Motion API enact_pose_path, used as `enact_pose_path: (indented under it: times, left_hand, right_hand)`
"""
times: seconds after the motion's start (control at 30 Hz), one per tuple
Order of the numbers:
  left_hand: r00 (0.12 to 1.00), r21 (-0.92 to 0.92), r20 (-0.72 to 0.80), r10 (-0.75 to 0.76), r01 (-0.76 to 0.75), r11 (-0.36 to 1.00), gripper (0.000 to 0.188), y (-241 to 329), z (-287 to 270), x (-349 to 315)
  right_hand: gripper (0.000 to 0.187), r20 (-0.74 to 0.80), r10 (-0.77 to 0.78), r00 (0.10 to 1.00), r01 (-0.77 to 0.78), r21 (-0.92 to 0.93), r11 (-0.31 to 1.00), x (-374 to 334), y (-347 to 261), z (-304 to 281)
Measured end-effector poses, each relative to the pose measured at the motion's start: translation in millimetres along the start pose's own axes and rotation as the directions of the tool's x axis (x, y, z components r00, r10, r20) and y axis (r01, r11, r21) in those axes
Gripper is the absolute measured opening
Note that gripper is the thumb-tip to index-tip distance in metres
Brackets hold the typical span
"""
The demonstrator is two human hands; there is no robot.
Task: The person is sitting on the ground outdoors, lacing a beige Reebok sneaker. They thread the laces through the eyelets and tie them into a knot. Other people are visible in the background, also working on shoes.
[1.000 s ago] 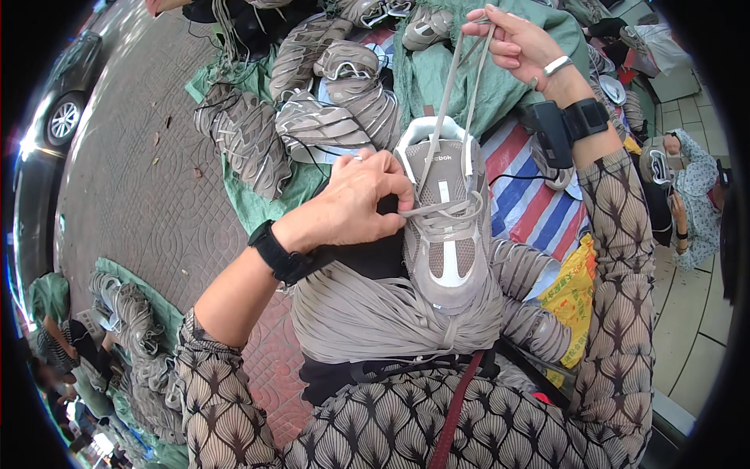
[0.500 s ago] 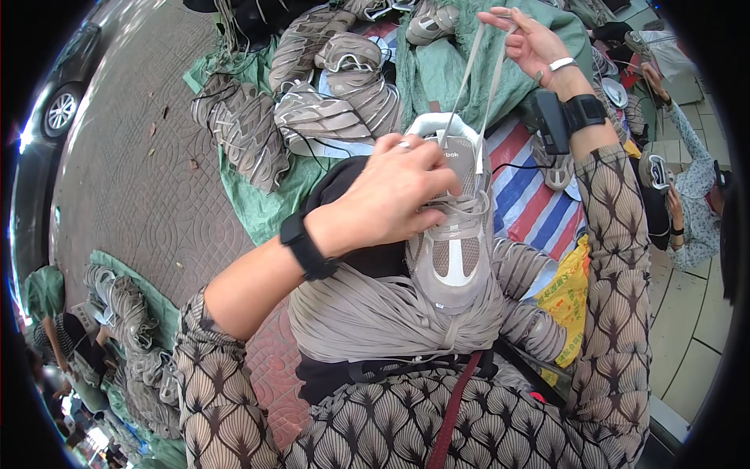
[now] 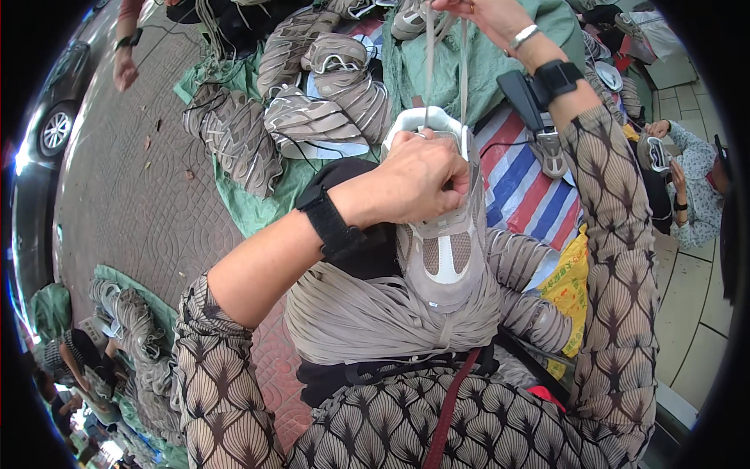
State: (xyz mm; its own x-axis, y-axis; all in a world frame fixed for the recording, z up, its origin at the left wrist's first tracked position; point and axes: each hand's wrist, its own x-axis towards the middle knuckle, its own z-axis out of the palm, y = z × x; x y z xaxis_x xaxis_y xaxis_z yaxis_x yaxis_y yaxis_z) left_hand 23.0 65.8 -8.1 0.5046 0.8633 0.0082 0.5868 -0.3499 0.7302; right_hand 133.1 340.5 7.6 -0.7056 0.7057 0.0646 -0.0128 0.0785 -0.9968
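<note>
A grey-beige sneaker (image 3: 444, 254) stands toe-down on my lap, on a thick bundle of grey shoelaces (image 3: 367, 313). My left hand (image 3: 418, 184) is clenched over the shoe's tongue and eyelets, pinching the laces there. My right hand (image 3: 488, 16), raised at the top edge, grips the two free ends of the shoelace (image 3: 445, 55) and holds them taut above the shoe. Both wrists carry black bands; the right also has a silver bracelet.
Stacks of grey sneakers (image 3: 312, 117) lie on a green tarp (image 3: 258, 211) on the paved ground. A striped sheet (image 3: 539, 187) and yellow bag (image 3: 566, 281) lie at my right. Another person (image 3: 687, 180) sits far right; someone's hand (image 3: 125, 66) is at top left. A car wheel (image 3: 55, 133) shows left.
My right hand has pulled the lace ends higher and further away. My left hand slid up the shoe and closed over the eyelets. The view has shifted slightly.
</note>
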Motion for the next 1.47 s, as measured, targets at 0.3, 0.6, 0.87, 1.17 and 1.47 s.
enact_pose_path:
  times: [0.3, 0.6, 0.87, 1.17, 1.47]
  left_hand:
    - [0.877, -0.203, -0.442, -0.187, 0.106, 0.974, 0.035, -45.7, -8.4, -31.5]
    - [0.956, -0.299, -0.189, -0.226, 0.163, 0.940, 0.036, -63.3, -12.4, -30.2]
    - [0.978, -0.271, -0.029, -0.209, 0.193, 0.943, 0.035, -58.9, -17.7, -35.2]
    - [0.953, 0.290, -0.300, 0.047, 0.045, 0.956, 0.023, 2.6, 10.5, -58.9]
    - [0.969, 0.640, -0.242, -0.053, 0.201, 0.741, 0.025, 17.2, 28.4, -38.0]
  right_hand:
    - [0.034, -0.025, -0.035, 0.999, 0.035, -0.001, 0.999, 13.9, 23.5, -23.3]
    - [0.037, -0.171, 0.246, 0.954, -0.228, 0.117, 0.967, -12.6, -0.1, -23.7]
    - [0.034, -0.089, 0.011, 0.996, -0.048, -0.433, 0.900, -170.6, 30.6, 100.6]
    - [0.030, -0.307, -0.091, 0.947, 0.009, -0.259, 0.966, -183.1, 35.6, 114.9]
    - [0.030, -0.296, -0.089, 0.951, 0.035, -0.185, 0.982, -184.9, 41.3, 113.6]
